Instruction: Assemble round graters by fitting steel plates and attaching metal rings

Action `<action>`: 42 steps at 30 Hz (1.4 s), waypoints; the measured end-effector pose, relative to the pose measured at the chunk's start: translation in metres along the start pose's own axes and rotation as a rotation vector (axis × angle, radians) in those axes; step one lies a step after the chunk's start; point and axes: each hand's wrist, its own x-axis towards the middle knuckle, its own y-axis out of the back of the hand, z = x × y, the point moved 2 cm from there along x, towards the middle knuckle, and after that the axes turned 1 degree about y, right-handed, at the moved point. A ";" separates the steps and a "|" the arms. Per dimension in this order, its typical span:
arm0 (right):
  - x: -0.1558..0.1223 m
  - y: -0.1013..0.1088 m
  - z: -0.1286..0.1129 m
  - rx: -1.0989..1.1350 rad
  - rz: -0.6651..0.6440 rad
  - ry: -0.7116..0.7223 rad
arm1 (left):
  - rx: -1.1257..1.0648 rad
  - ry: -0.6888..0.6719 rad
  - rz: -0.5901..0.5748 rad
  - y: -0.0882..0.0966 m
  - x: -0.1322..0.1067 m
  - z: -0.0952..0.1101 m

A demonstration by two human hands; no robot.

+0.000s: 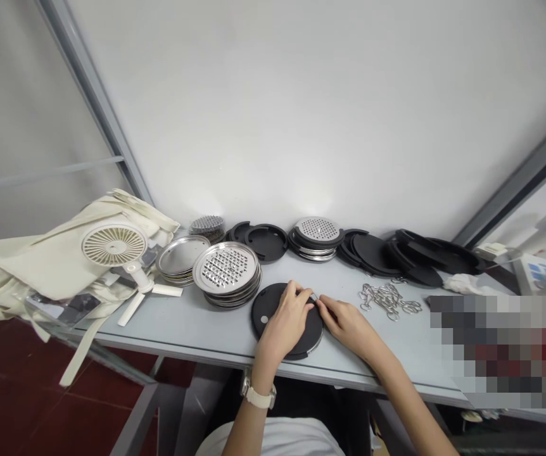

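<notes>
A black round plate (266, 304) lies flat on the table in front of me, with a pale round spot on its left and a thin metallic rim showing at its lower right. My left hand (291, 320) rests across it, fingers bent and closed at its upper right edge. Close beside, my right hand (342, 320) pinches at the same edge. Between the fingertips of both hands a small shiny metal piece (315, 296) shows; its shape is mostly hidden. To the right lies a pile of bent metal wire hooks (387, 299).
Left of the plate stands a stack of round metal grater discs (227, 269), with plain metal discs (182, 254) behind. A white fan (115, 246) and cream cloth bags (64, 253) are farther left. Black round holders (375, 253) and a perforated disc (319, 229) line the wall.
</notes>
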 end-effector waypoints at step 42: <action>0.000 0.001 -0.002 -0.057 0.023 0.022 | 0.033 -0.030 -0.017 0.003 -0.001 -0.002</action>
